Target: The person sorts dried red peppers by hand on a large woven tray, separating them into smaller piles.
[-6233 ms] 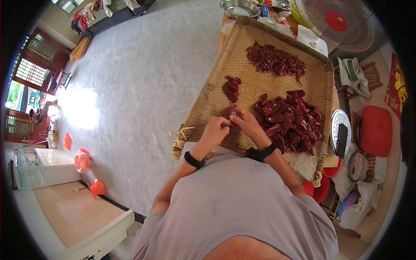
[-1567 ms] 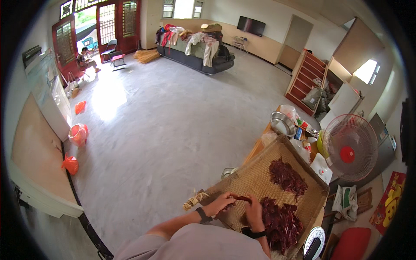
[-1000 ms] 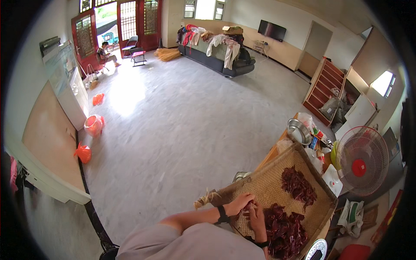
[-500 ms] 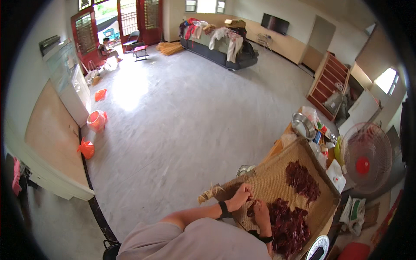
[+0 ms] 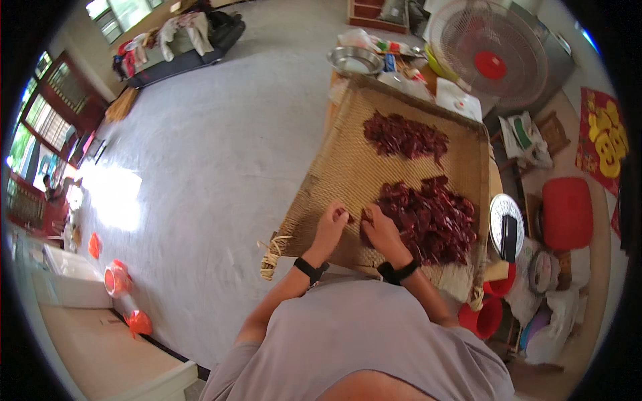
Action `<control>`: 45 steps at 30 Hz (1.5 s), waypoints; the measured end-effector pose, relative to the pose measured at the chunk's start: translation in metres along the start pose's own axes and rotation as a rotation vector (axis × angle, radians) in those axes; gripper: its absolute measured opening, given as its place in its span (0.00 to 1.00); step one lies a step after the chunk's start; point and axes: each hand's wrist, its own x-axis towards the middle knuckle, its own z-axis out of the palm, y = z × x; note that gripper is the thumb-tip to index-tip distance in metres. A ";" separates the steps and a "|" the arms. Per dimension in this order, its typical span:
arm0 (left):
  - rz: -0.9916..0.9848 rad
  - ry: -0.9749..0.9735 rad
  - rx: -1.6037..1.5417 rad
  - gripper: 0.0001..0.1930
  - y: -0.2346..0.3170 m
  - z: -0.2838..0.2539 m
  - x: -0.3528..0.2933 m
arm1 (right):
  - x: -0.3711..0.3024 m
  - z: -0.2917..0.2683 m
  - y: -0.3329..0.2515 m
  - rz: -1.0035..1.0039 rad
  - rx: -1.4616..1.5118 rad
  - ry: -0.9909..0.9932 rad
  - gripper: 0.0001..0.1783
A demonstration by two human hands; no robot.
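Note:
A large woven bamboo tray (image 5: 321, 175) lies before me, with a bigger pile of glossy, dark red dried chillies (image 5: 435, 224) on its near right part. Farther back on the weave sits a smaller heap of chillies (image 5: 404, 137). Over the tray's near left part, my left hand (image 5: 329, 227) is closed on a small dark red chilli piece (image 5: 342, 213). Just left of the bigger pile, my right hand (image 5: 381, 230) is pinched on a dark chilli (image 5: 365, 216). The hands are close together but apart, and the fingers partly hide both pieces.
Behind the tray stand a metal basin (image 5: 356, 61) and plastic bags. A large fan (image 5: 488, 57) is at the back right. Right of the tray are a round white lid-like object with a black handle (image 5: 509, 237), red buckets (image 5: 483, 317) and a red stool (image 5: 567, 212).
The view has swung right and down toward the tray. My hands have moved from close contact to a small gap, each with a dark red piece.

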 end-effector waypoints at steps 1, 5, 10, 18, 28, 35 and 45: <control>-0.010 0.048 0.011 0.22 0.010 0.006 -0.002 | 0.002 0.003 0.003 0.036 0.008 0.015 0.23; 0.201 0.114 0.071 0.24 0.016 0.003 -0.009 | -0.001 -0.003 -0.010 -0.129 0.273 0.126 0.21; 0.219 -0.192 0.437 0.25 -0.007 0.003 -0.013 | 0.003 -0.028 0.013 -0.192 -0.188 0.300 0.20; 0.381 -0.253 0.809 0.26 -0.039 0.013 -0.013 | 0.056 -0.045 0.073 -0.011 -0.623 0.286 0.19; 0.275 -0.301 0.811 0.23 -0.034 0.010 -0.017 | 0.047 -0.074 0.049 0.056 -0.605 0.138 0.16; 0.291 -0.279 0.826 0.22 -0.031 0.010 -0.017 | 0.036 -0.094 0.050 0.038 -0.379 0.408 0.19; 0.358 -0.236 0.801 0.22 -0.029 0.009 -0.019 | -0.005 -0.097 0.020 -0.038 -0.410 0.048 0.20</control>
